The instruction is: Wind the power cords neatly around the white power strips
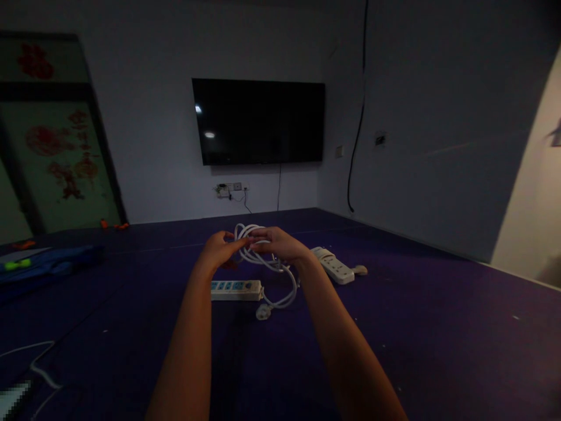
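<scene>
Both of my hands are on a looped white power cord just above the purple surface. My left hand grips the coil from the left, thumb across it. From the right, my right hand closes its fingers on the same loops, the fingertips of the two hands nearly meeting. Below lies a white power strip with blue sockets, its left end hidden behind my left forearm. The cord curves down beside it to a pale plug. To the right of my right wrist rests a second white power strip with its cord wrapped.
Dark blue cloth with a yellow-green object lies at left. A thin white cable runs along the near left. Orange items sit by the door. A television hangs on the far wall; a black cable hangs at right.
</scene>
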Demonstrator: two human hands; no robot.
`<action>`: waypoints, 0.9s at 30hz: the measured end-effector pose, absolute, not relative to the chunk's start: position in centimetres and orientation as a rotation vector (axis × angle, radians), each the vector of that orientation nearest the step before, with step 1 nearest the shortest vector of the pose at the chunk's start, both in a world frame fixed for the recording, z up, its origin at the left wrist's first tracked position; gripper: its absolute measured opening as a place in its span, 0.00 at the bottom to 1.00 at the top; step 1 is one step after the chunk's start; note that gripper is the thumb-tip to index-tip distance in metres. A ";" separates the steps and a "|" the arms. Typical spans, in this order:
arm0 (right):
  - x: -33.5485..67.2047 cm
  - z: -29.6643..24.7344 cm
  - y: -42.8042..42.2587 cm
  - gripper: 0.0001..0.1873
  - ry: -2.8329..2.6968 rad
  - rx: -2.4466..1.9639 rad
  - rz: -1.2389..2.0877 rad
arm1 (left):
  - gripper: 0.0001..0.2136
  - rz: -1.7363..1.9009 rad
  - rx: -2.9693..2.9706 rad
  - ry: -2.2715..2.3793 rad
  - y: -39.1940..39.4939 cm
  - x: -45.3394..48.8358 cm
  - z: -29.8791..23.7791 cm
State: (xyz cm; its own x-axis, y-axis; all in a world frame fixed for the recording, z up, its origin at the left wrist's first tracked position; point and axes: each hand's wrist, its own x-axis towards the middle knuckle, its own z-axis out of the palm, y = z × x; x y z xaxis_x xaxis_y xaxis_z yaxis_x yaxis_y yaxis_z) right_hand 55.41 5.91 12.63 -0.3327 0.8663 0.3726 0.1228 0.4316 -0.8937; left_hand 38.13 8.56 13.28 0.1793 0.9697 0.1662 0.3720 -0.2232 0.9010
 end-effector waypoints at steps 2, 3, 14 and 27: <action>55.4 12.7 6.0 0.15 -1.702 -0.939 0.978 | 0.33 1.003 1.712 1.211 8.7 37.9 13.1; 55.5 12.7 6.0 0.16 -1.672 -0.981 0.975 | 0.32 0.991 1.709 1.185 8.8 37.8 13.1; 57.0 12.9 5.5 0.15 -1.701 -1.086 1.064 | 0.05 0.805 1.845 1.206 9.6 38.1 12.5; 57.3 13.1 4.6 0.21 -1.854 -1.325 0.933 | 0.22 1.020 2.068 1.081 10.9 39.3 11.8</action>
